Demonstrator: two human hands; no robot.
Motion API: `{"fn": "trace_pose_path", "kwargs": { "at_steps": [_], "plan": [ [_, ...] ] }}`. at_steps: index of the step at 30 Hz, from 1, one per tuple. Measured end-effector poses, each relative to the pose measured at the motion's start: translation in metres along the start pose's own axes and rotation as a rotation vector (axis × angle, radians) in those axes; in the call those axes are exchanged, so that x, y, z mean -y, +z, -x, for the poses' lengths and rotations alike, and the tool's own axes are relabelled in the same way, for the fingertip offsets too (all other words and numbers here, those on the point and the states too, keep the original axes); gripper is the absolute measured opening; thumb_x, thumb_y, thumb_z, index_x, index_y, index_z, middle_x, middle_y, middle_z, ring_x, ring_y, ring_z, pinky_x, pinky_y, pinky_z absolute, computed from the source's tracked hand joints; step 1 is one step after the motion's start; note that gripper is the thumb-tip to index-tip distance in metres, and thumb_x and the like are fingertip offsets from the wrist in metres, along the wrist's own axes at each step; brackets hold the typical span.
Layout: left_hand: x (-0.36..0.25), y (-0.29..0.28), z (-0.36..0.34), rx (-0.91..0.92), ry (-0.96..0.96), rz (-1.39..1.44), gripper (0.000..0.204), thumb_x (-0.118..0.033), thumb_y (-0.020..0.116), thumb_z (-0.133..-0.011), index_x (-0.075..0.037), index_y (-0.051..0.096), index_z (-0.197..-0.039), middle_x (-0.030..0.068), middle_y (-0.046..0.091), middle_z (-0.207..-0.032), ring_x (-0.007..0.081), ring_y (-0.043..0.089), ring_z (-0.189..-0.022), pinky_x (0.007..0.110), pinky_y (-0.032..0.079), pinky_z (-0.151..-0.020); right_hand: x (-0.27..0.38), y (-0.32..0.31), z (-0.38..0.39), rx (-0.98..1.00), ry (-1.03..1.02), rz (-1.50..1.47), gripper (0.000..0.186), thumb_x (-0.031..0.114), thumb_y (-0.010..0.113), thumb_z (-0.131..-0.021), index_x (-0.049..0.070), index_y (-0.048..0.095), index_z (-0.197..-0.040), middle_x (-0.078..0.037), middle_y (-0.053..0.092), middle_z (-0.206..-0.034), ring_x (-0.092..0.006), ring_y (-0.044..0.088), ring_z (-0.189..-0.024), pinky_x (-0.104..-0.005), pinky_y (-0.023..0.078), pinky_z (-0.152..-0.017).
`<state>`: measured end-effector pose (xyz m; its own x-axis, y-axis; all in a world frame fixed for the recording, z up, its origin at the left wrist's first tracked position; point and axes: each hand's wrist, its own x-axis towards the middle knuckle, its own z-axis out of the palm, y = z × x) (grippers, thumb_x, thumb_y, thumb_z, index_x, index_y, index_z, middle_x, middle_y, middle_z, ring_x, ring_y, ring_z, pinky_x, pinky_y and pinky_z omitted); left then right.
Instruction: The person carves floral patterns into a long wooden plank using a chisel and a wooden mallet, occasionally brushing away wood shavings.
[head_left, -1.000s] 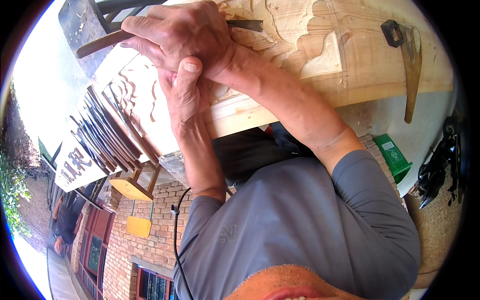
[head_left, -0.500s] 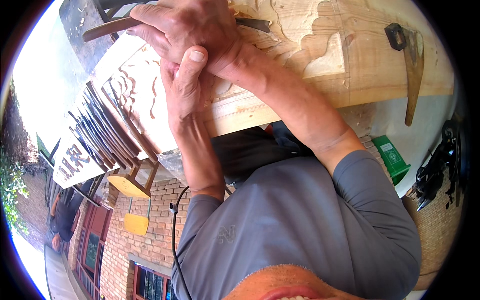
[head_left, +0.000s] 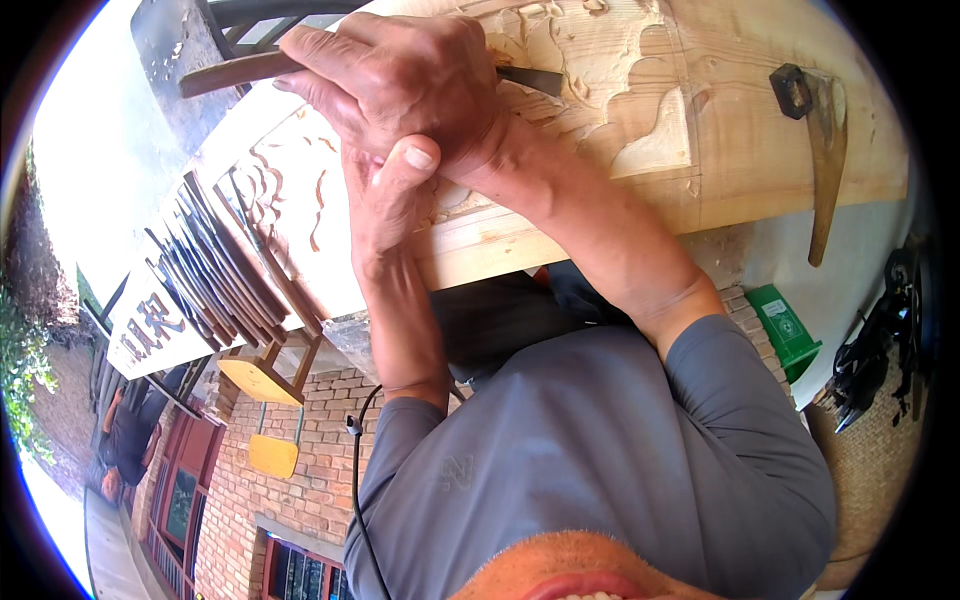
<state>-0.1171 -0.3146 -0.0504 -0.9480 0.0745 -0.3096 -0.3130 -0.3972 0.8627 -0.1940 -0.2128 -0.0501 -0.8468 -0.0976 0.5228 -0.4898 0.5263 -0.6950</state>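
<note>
My right hand [head_left: 405, 80] is closed around a wood chisel [head_left: 235, 74]. Its wooden handle sticks out to the left of my fist, and its dark flat blade [head_left: 533, 80] points right, low over the carved board [head_left: 560, 225]. My left hand [head_left: 388, 200] is tucked against the near side of my right hand, its thumb bent over the heel of that hand. The left fingers are hidden beneath, so what they grip does not show. Around the blade, the pale wood has shallow curved cuts and loose shavings [head_left: 595, 6].
A hammer-like tool [head_left: 825, 150] with a dark block head lies at the board's right. Several carving tools [head_left: 215, 265] lie in a row at left. A yellow chair [head_left: 262, 380], green bin [head_left: 785, 330] and hanging cable [head_left: 357, 480] are nearby. Another person [head_left: 125, 445] is far left.
Both hands and the chisel have shifted a little right and nearer to me, the blade with them. The whole view has also dropped slightly. My grip looks the same.
</note>
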Motion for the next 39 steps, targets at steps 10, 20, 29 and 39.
{"fn": "trace_pose_path", "kwargs": {
  "at_steps": [10, 20, 29, 39],
  "plan": [
    [0.004, 0.008, -0.003, 0.030, 0.096, 0.010, 0.121, -0.056, 0.091, -0.089, -0.002, 0.022, -0.173, 0.0248, 0.042, -0.167, 0.0408, 0.047, -0.155, 0.055, 0.040, -0.130, -0.004, 0.008, -0.002, -0.089, -0.030, -0.029, 0.025, 0.037, 0.084, -0.092, 0.015, 0.077, -0.102, -0.007, 0.073, -0.075, -0.0261, 0.075, -0.062, -0.0402, 0.056, -0.051],
    [-0.002, 0.010, -0.002, -0.027, 0.069, 0.092, 0.092, -0.031, 0.093, -0.089, 0.007, 0.043, -0.157, 0.0146, 0.063, -0.138, 0.0240, 0.065, -0.127, 0.039, 0.054, -0.110, -0.002, -0.006, -0.011, -0.013, 0.074, -0.194, 0.026, 0.026, 0.074, -0.100, 0.001, 0.070, -0.104, -0.013, 0.068, -0.070, -0.0289, 0.070, -0.056, -0.0417, 0.055, -0.046],
    [-0.007, 0.003, -0.002, 0.047, -0.053, -0.072, 0.117, -0.053, 0.090, -0.091, 0.006, 0.027, -0.170, 0.0226, 0.046, -0.165, 0.0364, 0.048, -0.154, 0.050, 0.041, -0.130, -0.004, -0.013, -0.009, -0.113, 0.198, -0.167, 0.021, 0.024, 0.072, -0.102, 0.003, 0.070, -0.103, -0.016, 0.071, -0.074, -0.0337, 0.071, -0.058, -0.0449, 0.057, -0.051],
    [0.024, 0.016, 0.004, -0.147, 0.305, -0.050, 0.127, -0.060, 0.093, -0.082, 0.004, 0.026, -0.168, 0.0176, 0.048, -0.155, 0.0301, 0.053, -0.143, 0.045, 0.046, -0.120, 0.003, -0.012, 0.013, -0.025, -0.101, -0.118, 0.037, 0.034, 0.086, -0.089, 0.012, 0.082, -0.118, -0.002, 0.070, -0.075, -0.0238, 0.072, -0.062, -0.0347, 0.056, -0.054]
  ]
}}
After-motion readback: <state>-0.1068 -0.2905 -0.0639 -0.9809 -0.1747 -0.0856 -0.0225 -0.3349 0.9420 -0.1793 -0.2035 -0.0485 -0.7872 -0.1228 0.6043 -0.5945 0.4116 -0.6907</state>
